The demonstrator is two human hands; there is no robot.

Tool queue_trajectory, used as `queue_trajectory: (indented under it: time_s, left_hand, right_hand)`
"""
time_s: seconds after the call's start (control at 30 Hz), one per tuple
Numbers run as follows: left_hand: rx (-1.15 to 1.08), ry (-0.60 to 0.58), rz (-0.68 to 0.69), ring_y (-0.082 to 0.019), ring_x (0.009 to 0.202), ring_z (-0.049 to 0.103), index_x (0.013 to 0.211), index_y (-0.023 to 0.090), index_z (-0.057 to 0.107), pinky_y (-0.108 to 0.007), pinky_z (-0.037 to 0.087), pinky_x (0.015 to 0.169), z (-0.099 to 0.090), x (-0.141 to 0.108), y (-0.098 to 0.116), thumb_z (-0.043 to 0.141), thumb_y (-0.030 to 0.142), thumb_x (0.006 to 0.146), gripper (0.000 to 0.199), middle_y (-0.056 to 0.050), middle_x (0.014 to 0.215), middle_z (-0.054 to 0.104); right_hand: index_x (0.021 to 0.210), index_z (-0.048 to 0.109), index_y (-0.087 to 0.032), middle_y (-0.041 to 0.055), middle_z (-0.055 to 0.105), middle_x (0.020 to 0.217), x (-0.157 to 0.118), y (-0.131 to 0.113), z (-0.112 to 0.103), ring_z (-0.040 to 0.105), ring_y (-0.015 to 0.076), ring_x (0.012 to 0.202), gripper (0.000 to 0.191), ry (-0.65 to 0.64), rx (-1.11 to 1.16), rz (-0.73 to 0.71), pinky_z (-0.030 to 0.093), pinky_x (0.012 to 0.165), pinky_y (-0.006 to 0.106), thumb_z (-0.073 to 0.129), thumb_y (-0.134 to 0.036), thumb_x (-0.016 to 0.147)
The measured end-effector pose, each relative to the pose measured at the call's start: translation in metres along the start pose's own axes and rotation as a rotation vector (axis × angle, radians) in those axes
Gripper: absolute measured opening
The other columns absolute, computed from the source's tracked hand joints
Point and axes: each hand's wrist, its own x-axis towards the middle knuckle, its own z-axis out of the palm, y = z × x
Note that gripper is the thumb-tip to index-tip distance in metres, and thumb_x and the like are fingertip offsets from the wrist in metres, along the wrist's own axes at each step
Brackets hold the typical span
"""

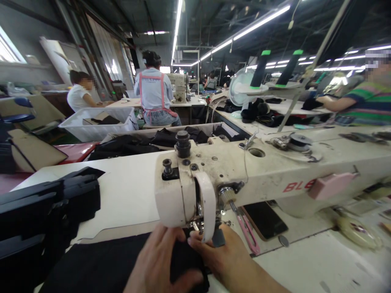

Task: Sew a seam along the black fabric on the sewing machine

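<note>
The single head view looks forward and down from close above the sewing machine (244, 171), with the workshop hall behind it.

Dim workshop, ceiling strip lights (244, 30), worktables (128, 191)

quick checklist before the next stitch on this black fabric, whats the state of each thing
1. Left hand flat on the black fabric: ok.
2. Right hand pinching fabric beside the presser foot: ok.
3. Fingertips clear of the needle: cannot tell, sewing machine head hides it.
4. Pink snips lying close to the right hand: not ok.
5. Phone under the machine arm, off the fabric: ok.
</note>
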Motion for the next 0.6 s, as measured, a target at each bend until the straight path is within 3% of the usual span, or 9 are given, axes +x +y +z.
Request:
queue_trajectory:
  time_s: [0.03,0.1,0.17,0.23,0.3,0.37,0.47,0.6]
  left_hand:
    - [-0.069,-0.027,0.026,-0.022,0.083,0.064,0.101,0.021,0.058,-0.032,0.057,0.073,0.005,-0.01,0.005,0.077,0.023,0.061,0.045,-0.005,0.094,0.066]
    - [-0.169,-0.036,-0.052,-0.015,0.067,0.059,0.095,0.021,0.054,-0.023,0.054,0.059,0.014,-0.024,0.013,0.074,0.012,0.055,0.046,0.0,0.082,0.061]
    - [-0.211,-0.023,-0.177,-0.013,0.063,0.054,0.088,0.022,0.052,-0.021,0.05,0.056,0.018,-0.03,0.016,0.066,0.005,0.053,0.041,0.004,0.076,0.057]
    - [-0.222,-0.037,-0.21,-0.013,0.065,0.053,0.084,0.022,0.051,-0.022,0.049,0.059,0.017,-0.03,0.018,0.062,0.004,0.055,0.035,0.004,0.075,0.056]
    - [-0.219,-0.052,-0.161,-0.013,0.065,0.054,0.081,0.022,0.051,-0.022,0.048,0.059,0.014,-0.028,0.018,0.06,0.005,0.061,0.027,0.003,0.075,0.056]
    - [-0.208,-0.07,-0.096,-0.014,0.066,0.055,0.078,0.021,0.05,-0.022,0.048,0.059,0.012,-0.027,0.02,0.056,0.006,0.067,0.019,0.002,0.075,0.057]
    - [-0.183,-0.066,-0.06,-0.015,0.069,0.058,0.076,0.021,0.05,-0.023,0.05,0.061,0.016,-0.031,0.023,0.05,0.007,0.073,0.014,0.0,0.075,0.057]
    - [-0.074,0.036,0.046,-0.016,0.072,0.06,0.082,0.021,0.054,-0.025,0.051,0.063,0.022,-0.04,0.025,0.047,0.006,0.079,0.017,-0.001,0.078,0.06]
  right_hand:
    - [0.077,0.066,-0.021,0.0021,0.071,0.073,-0.002,0.001,0.001,0.065,0.0169,0.069,0.02,-0.007,0.032,0.002,0.051,0.066,0.024,0.052,-0.018,0.091]
    - [0.086,0.069,-0.022,0.0054,0.073,0.086,-0.008,0.002,0.002,0.067,0.0213,0.084,0.017,-0.009,0.075,0.012,0.051,0.077,0.03,0.053,-0.016,0.088]
    - [0.1,0.068,-0.022,0.0082,0.071,0.101,-0.02,0.0,0.003,0.066,0.0224,0.093,0.023,0.025,0.201,0.12,0.051,0.083,0.034,0.052,-0.015,0.086]
    - [0.114,0.062,-0.022,0.009,0.068,0.109,-0.033,-0.005,0.005,0.067,0.0211,0.094,0.029,0.032,0.58,0.37,0.052,0.085,0.034,0.055,-0.02,0.085]
    - [0.119,0.059,-0.022,0.0072,0.069,0.104,-0.045,-0.012,0.005,0.069,0.0191,0.089,0.039,-0.017,1.075,0.638,0.052,0.082,0.033,0.066,-0.031,0.081]
    - [0.118,0.06,-0.021,0.0058,0.07,0.098,-0.051,-0.019,0.007,0.068,0.0163,0.082,0.051,-0.095,1.38,0.76,0.051,0.077,0.029,0.077,-0.037,0.073]
    - [0.11,0.065,-0.018,0.0049,0.072,0.089,-0.049,-0.028,0.01,0.066,0.0127,0.072,0.052,-0.129,1.467,0.783,0.048,0.071,0.025,0.083,-0.034,0.065]
    - [0.085,0.067,-0.016,-0.0017,0.066,0.065,-0.042,-0.034,0.017,0.062,0.0122,0.059,0.034,-0.113,1.346,0.896,0.048,0.064,0.026,0.081,-0.036,0.061]
